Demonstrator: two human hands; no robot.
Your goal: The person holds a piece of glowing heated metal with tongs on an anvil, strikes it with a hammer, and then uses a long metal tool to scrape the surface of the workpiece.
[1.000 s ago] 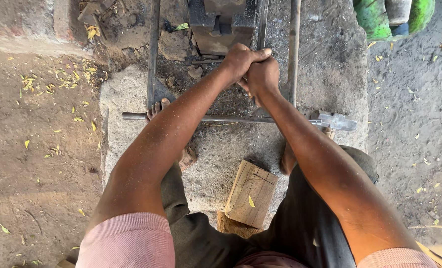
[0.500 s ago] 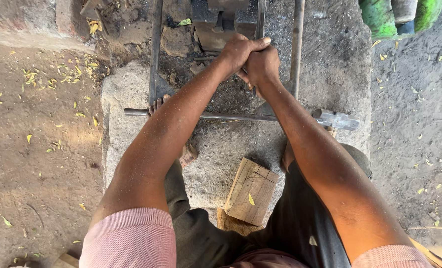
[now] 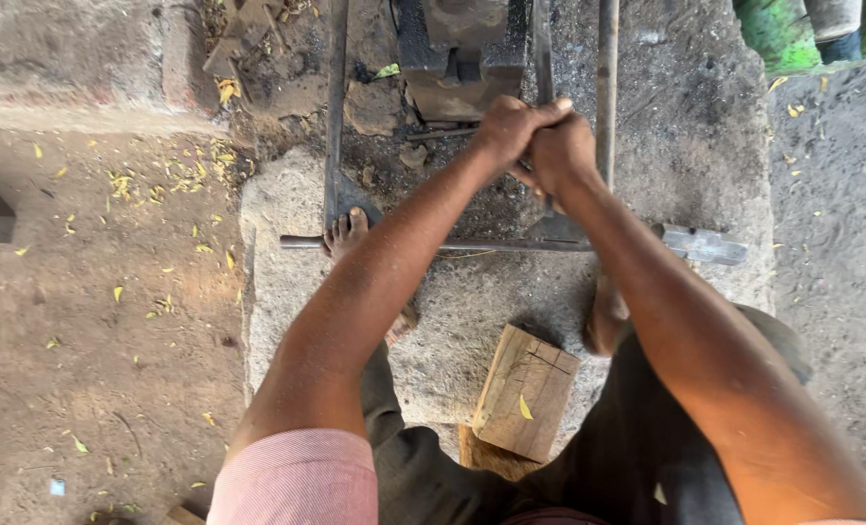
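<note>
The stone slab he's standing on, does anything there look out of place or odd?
One thing stands out: the bare left foot rests against the long metal rod lying across the stone slab, close to where both hands, left hand and right hand, clasp an upright bar. A loose wooden block sits askew at the slab's edge.

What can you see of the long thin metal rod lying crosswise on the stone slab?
The long thin grey metal rod lies flat and nearly level across the rough stone slab. Its right end widens into a flat, shiny blade-like piece. The bare left foot rests over it near its left end; the forearms hide parts of its middle. It looks straight and dull-surfaced.
</note>
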